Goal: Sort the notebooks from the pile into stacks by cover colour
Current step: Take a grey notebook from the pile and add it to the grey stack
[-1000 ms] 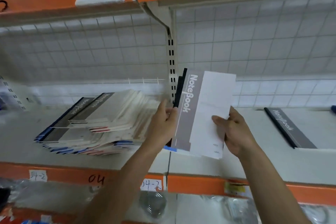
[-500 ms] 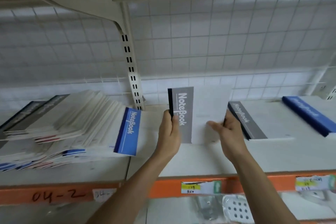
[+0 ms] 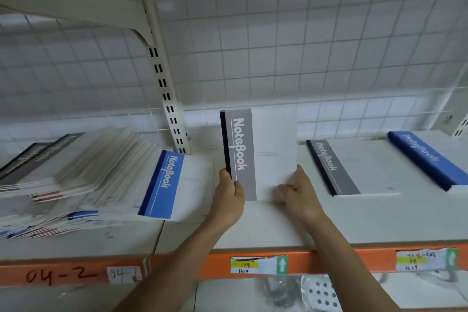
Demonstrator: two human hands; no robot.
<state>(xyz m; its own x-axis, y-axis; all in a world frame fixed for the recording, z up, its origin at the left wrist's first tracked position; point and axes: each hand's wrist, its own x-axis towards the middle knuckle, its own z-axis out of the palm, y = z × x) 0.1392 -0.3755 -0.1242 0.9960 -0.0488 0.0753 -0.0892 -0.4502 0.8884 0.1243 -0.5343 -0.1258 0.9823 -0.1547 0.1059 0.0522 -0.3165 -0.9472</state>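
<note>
A grey-banded notebook (image 3: 260, 149) stands upright above the shelf, in the middle of the head view. My left hand (image 3: 229, 197) grips its black spine near the bottom. My right hand (image 3: 297, 196) holds its lower right corner. To the left lies the mixed pile of notebooks (image 3: 83, 172), with a blue-banded notebook (image 3: 167, 185) on its right side. Flat on the shelf to the right lies a grey-banded notebook (image 3: 339, 167). Further right lies a blue-banded notebook (image 3: 428, 159).
The white shelf board (image 3: 278, 230) has an orange front rail (image 3: 217, 265) with paper labels. A slotted upright post (image 3: 168, 88) and a wire grid (image 3: 304, 53) close the back. An upper shelf hangs close overhead. Bagged goods lie on the shelf below.
The view has swung right, bringing the blue-banded notebook at the far right into sight. Both hands carried the grey-banded notebook rightwards and away from the pile, turning it more upright.
</note>
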